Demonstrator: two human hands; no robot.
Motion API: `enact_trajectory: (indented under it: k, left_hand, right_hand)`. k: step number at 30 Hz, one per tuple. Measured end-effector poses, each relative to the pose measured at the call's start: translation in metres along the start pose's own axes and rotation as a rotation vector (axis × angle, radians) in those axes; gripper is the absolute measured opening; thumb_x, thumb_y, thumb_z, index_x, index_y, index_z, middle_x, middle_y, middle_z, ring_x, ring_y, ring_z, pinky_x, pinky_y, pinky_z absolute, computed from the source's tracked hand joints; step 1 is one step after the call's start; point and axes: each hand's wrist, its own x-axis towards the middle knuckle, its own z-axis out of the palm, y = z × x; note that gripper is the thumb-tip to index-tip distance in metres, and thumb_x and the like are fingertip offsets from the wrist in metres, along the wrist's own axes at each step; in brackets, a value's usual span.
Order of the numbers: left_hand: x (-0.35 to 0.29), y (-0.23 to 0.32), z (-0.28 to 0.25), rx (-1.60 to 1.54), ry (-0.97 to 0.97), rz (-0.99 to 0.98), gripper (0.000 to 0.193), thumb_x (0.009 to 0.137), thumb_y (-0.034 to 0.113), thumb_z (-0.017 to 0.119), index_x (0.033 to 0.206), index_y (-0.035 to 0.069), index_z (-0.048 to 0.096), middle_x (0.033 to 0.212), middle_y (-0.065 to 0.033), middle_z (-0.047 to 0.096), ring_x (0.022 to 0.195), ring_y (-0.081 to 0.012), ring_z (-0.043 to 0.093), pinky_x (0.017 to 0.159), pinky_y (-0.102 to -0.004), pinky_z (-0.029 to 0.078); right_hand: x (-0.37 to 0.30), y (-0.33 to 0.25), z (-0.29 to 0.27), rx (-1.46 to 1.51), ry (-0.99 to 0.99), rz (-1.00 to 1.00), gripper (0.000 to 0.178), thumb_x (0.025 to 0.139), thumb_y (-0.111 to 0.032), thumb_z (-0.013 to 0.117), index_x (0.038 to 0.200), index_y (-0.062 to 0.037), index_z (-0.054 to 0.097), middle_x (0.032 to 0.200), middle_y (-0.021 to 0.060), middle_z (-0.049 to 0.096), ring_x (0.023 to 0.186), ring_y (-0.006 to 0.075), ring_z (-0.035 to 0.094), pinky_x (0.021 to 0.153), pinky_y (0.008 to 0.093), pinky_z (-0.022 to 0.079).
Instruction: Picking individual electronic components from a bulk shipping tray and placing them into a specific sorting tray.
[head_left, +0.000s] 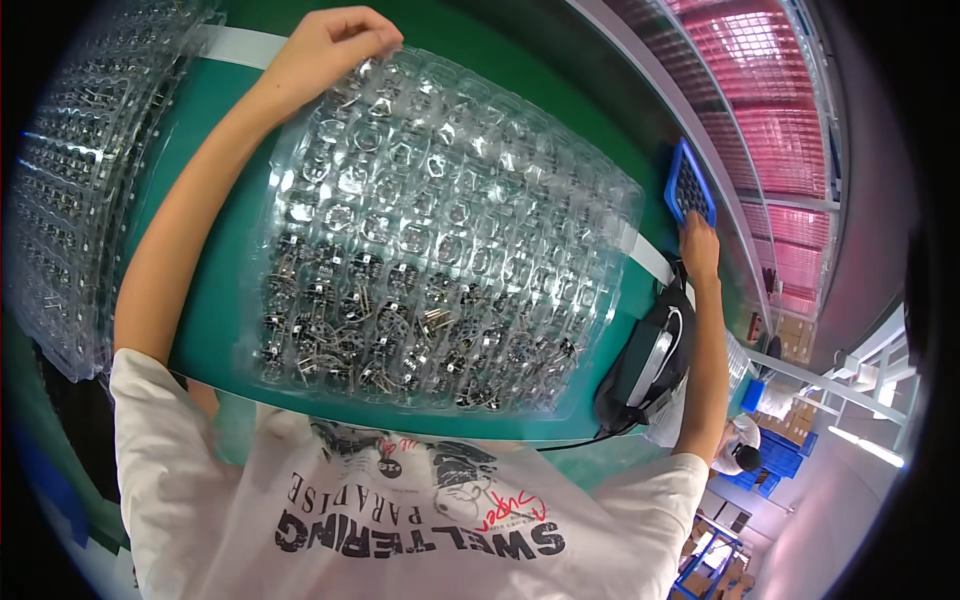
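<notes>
A large clear plastic blister tray point(470, 185) lies before me, more than one sheet deep by its edges. Its near half is filled with small dark and metallic parts point(385, 330) with leads; the far rows look mostly bare from here. My left hand point(345, 45) is at the tray's far left corner, fingers closed in a pinch. Whatever is between its fingertips is too small to make out. Stretched far to the right, my right hand point(699, 245) has its bunched fingers at the near end of a blue bin point(682, 165) of small dark pieces. Its fingertips are partly hidden.
More filled clear trays point(75, 190) are stacked on the left. A black bag point(650, 355) with a pale zip sits at the right edge of the green table point(215, 330). Another person point(740, 445), blue crates point(780, 450) and cartons appear further off to the right.
</notes>
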Motion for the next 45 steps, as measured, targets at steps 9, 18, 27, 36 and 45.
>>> enact_trajectory:
  k: [9, 18, 27, 36, 45]
  left_hand:
    - [0.004, 0.002, -0.001, 0.125, -0.046, -0.025, 0.022, 0.092, 0.023, 0.059, 0.093, 0.002, 0.065, 0.086, 0.0018, 0.063, 0.083, -0.005, 0.055, 0.073, -0.0225, 0.044]
    - [0.005, 0.004, 0.002, 0.016, 0.025, -0.027, 0.016, 0.085, 0.015, 0.065, 0.085, -0.001, 0.066, 0.072, -0.0033, 0.064, 0.066, -0.008, 0.057, 0.059, -0.024, 0.046]
    - [0.01, 0.008, 0.007, -0.036, -0.046, 0.006, 0.018, 0.087, 0.015, 0.064, 0.096, -0.001, 0.063, 0.079, -0.0038, 0.065, 0.07, -0.0098, 0.059, 0.06, -0.0239, 0.047]
    - [-0.021, 0.137, 0.002, 0.385, -0.02, 0.245, 0.019, 0.085, 0.016, 0.063, 0.089, -0.003, 0.061, 0.08, -0.0086, 0.064, 0.072, -0.0174, 0.061, 0.066, -0.0308, 0.048]
    - [-0.128, 0.165, 0.051, 0.592, -0.629, 0.405, 0.023, 0.067, 0.011, 0.072, 0.085, 0.003, 0.06, 0.079, -0.0082, 0.052, 0.073, -0.0266, 0.054, 0.063, -0.0352, 0.046]
  right_hand:
    - [0.002, -0.034, -0.09, -0.026, 0.003, -0.058, 0.017, 0.08, -0.005, 0.06, 0.09, -0.0029, 0.046, 0.089, 0.0215, 0.059, 0.079, 0.0441, 0.057, 0.066, 0.0503, 0.046]
    - [-0.01, -0.168, -0.184, 0.087, 0.08, -0.215, 0.017, 0.079, -0.003, 0.061, 0.086, -0.0021, 0.045, 0.083, 0.0201, 0.055, 0.077, 0.0428, 0.053, 0.066, 0.0481, 0.041]
    - [-0.019, -0.25, -0.193, 0.094, 0.141, -0.358, 0.019, 0.07, 0.001, 0.062, 0.082, -0.0041, 0.047, 0.077, 0.0118, 0.055, 0.074, 0.0318, 0.057, 0.071, 0.0398, 0.042]
    - [-0.025, -0.283, -0.168, 0.14, 0.166, -0.424, 0.014, 0.072, -0.001, 0.057, 0.081, -0.005, 0.048, 0.074, 0.0092, 0.053, 0.072, 0.0265, 0.057, 0.071, 0.0375, 0.043]
    - [-0.053, -0.286, -0.19, 0.503, 0.227, -0.611, 0.029, 0.061, -0.006, 0.072, 0.085, -0.003, 0.054, 0.081, 0.0078, 0.052, 0.068, 0.0255, 0.055, 0.06, 0.0367, 0.044]
